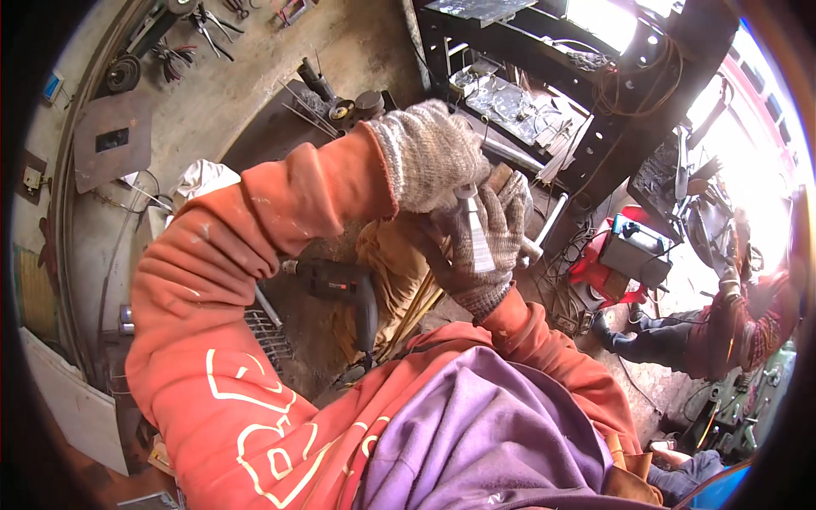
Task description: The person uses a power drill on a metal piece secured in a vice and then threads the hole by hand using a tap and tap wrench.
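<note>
My left hand [429,157], in a dirty knitted work glove, is closed at the narrow upper end of a tapered, shiny metal piece [478,234]. Just below and to the right, my right hand [501,225], gloved alike, curls around the same piece, whose wide end lies against its palm. A short brown, wood-like end [499,177] shows by the right fingertips; what it belongs to is hidden. Close beyond the right hand is a bright metal bar [554,217]. Under my left forearm lies a dark power drill [340,289].
A dark bench [276,127] with small cans and rods runs along the wall, where pliers [212,34] hang. Beyond stands a black steel frame [629,102] with draped cable. To the right are a grey box on a red stand [633,255] and another person [722,314].
</note>
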`<state>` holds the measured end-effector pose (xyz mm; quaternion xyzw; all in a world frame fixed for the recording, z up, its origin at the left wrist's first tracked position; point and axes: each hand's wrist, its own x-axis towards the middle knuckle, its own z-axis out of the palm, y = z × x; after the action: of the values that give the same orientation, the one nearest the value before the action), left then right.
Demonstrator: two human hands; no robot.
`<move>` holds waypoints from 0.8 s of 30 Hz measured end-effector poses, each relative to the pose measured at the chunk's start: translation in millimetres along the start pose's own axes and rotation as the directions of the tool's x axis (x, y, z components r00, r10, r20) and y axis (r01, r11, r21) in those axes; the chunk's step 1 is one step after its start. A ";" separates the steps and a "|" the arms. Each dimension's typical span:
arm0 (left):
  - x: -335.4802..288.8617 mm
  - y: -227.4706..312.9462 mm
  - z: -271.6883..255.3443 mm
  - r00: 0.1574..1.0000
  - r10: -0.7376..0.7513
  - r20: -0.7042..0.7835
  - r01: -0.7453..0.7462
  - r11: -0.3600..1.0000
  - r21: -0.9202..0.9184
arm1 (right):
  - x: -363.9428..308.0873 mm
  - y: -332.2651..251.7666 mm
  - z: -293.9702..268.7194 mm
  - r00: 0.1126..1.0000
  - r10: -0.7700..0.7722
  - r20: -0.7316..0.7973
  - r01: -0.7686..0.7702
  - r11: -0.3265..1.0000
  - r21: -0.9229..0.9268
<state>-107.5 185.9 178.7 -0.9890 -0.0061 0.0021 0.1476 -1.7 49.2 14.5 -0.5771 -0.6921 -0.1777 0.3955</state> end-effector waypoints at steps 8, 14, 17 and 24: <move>6.3 6.5 12.7 0.969 -0.224 0.106 0.233 0.969 -0.079 | 18.4 -8.1 -24.2 0.983 0.141 0.120 -0.159 0.973 0.165; -20.3 15.8 0.6 0.996 -0.075 -0.045 0.055 0.936 -0.348 | 18.8 3.2 -18.2 0.976 0.108 0.189 -0.136 0.981 0.141; -1.5 17.4 1.6 0.984 -0.177 -0.007 0.167 0.943 -0.289 | 14.1 12.5 -15.0 0.998 0.014 0.067 -0.025 0.987 0.161; 25.6 18.0 6.9 0.840 -0.502 0.205 0.538 0.727 -0.427 | 18.2 25.0 -8.9 0.991 0.012 0.133 -0.028 0.992 0.121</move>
<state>-81.7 171.0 166.8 -0.9521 -0.2886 -0.0036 -0.1013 24.5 61.7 28.5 -0.5693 -0.7203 -0.0926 0.3854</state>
